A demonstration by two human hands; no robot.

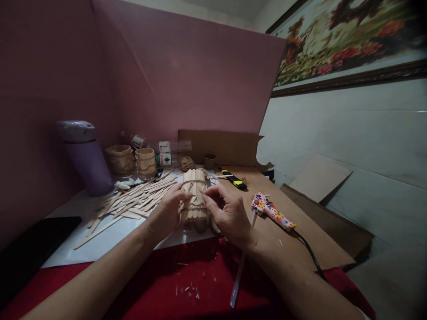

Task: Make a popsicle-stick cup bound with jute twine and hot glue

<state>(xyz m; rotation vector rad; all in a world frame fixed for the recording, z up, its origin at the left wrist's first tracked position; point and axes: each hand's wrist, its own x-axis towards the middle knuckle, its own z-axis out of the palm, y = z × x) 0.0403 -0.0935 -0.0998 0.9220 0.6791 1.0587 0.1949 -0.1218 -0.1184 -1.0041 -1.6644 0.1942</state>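
A cylinder faced with wooden craft sticks (194,177) lies tilted in front of me, with twine bands around it and a clear end toward me. My left hand (167,208) is closed around its left side. On the right, my right hand (231,214) pinches thumb and forefinger together at the cylinder's front. What is between those fingertips is too small to make out. A pile of loose craft sticks (143,198) is spread on the white sheet (100,249) to the left of the cylinder.
A floral glue gun (273,212) with a black cord and a yellow-black utility knife (234,180) lie on cardboard (320,249) at right. Behind stand a purple bottle (87,160), two stick-covered cups (146,163), a twine ball (187,164) and plastic bottles (182,146). Scraps dot the red cloth (156,284).
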